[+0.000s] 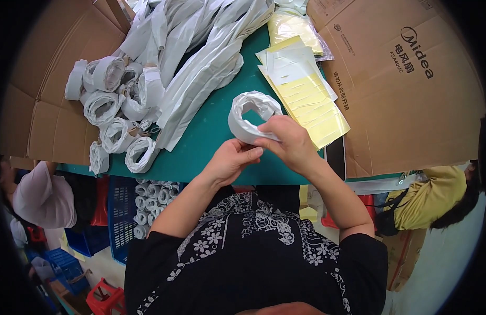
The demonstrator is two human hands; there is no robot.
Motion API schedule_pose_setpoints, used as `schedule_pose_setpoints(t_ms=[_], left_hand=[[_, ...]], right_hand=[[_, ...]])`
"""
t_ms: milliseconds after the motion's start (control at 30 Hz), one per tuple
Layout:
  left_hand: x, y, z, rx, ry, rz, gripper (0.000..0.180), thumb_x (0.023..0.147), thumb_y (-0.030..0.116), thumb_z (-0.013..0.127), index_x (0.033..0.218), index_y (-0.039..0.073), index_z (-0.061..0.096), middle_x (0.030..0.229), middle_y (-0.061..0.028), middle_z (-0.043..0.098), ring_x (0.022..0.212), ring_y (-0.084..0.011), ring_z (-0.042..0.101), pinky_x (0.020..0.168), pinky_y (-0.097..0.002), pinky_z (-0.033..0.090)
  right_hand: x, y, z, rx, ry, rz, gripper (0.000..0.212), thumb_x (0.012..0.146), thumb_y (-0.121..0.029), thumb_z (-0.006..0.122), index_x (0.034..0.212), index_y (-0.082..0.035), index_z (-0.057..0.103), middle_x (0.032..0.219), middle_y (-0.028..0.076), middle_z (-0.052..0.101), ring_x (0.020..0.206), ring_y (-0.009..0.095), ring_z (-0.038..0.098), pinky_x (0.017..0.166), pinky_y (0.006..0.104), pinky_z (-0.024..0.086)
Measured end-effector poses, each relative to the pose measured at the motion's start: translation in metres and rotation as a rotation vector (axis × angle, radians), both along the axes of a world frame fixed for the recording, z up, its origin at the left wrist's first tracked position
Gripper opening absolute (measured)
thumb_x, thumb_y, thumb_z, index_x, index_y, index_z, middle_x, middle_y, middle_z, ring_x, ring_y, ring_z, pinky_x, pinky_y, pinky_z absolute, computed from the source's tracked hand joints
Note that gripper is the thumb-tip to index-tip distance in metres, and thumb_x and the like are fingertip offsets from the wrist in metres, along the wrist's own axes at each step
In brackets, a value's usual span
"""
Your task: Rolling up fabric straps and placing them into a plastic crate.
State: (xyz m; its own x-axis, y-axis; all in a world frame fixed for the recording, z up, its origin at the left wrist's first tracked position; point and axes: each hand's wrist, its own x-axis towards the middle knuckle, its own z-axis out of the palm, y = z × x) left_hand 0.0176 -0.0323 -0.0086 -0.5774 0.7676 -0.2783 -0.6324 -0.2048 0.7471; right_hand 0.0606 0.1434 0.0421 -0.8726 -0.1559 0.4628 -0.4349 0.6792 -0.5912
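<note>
Above the near edge of the green table, a white strip coiled into a ring-shaped roll [238,125] is held up in front of me. My right hand [291,143] grips its right side, the thumb near the inner opening and some fingers hidden behind. My left hand [228,161] is closed in a pinch at the roll's lower edge, its thumb close to the right hand. What lies between those left fingertips is mostly hidden. Left of my hands, several similar white rolls [116,134] are heaped, some with metal hooks showing.
Long white strips [201,79] lie across the green table [209,123]. Yellow and white sheets [308,105] lie to the right. Cardboard boxes [395,94] flank both sides. Below the table, a blue basket [121,210] stands beside small rolls. Co-workers [437,197] sit at both sides.
</note>
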Motion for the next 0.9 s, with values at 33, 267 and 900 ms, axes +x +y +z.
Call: schedule_pose_setpoints(t_ms=[33, 267, 900], left_hand=[[-0.001, 0.001, -0.002, 0.061, -0.026, 0.021, 0.036, 0.081, 0.008, 0.067, 0.112, -0.001, 0.054, 0.103, -0.0044, 0.058, 0.086, -0.0093, 0.054, 0.075, -0.0228, 0.046], [-0.009, 0.002, -0.013, 0.149, 0.053, 0.017, 0.060, 0.066, 0.008, 0.079, 0.117, 0.006, 0.047, 0.096, -0.0039, 0.057, 0.078, -0.0111, 0.056, 0.059, -0.0246, 0.047], [-0.033, -0.015, -0.007, 0.265, 0.166, -0.194, 0.046, 0.067, 0.004, 0.074, 0.108, 0.001, 0.052, 0.078, -0.0061, 0.059, 0.045, -0.0075, 0.049, 0.037, -0.0198, 0.042]], right_hand=[[0.001, 0.000, 0.000, 0.049, -0.001, 0.011, 0.027, 0.070, -0.014, 0.075, 0.091, -0.004, 0.062, 0.086, 0.010, 0.059, 0.083, 0.025, 0.058, 0.072, 0.0333, 0.048], [0.011, -0.002, 0.012, -0.071, -0.064, 0.006, 0.026, 0.068, -0.016, 0.077, 0.091, -0.009, 0.066, 0.101, 0.008, 0.047, 0.087, 0.023, 0.053, 0.076, 0.0330, 0.047], [0.003, -0.018, 0.009, -0.170, -0.033, 0.000, 0.045, 0.063, -0.018, 0.081, 0.100, -0.003, 0.060, 0.122, 0.014, 0.045, 0.090, 0.024, 0.058, 0.074, 0.0315, 0.050]])
